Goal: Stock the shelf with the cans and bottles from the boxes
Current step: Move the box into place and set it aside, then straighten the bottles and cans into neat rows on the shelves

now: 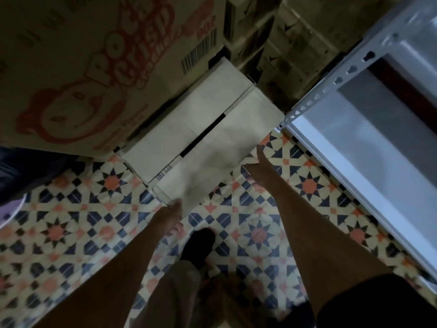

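Nearest you are your 2 bare forearms, reaching forward and down over your beige trousers (pixel 179 287) and the dark shoe (pixel 199 245) planted on the star-patterned tile floor in cream, navy and orange (pixel 78 209). Your left hand (pixel 171 213) is at the near corner of the plain pale cardboard box with closed top flaps (pixel 205 131); the picture is blurred there, and you cannot tell whether the fingers curl on the flap or only touch it. Your right hand (pixel 259 162) is at the box's right edge, thumb raised against the cardboard and fingers hidden below the rim, so its grasp cannot be read either.

That pale box sits on the floor straight ahead of you, its 2 top flaps meeting along a dark slit down the middle, with a small printed label near its front left edge. Just left of it, overlapping its far side, stands the large brown carton with red lettering, a cartoon face and a barcode (pixel 99 67). Behind it rise stacked brown cardboard cartons (pixel 290 55). To your right, just beside the pale box, stands the white metal shelving unit with slotted uprights (pixel 354 143), its lower shelf boards showing bare white.
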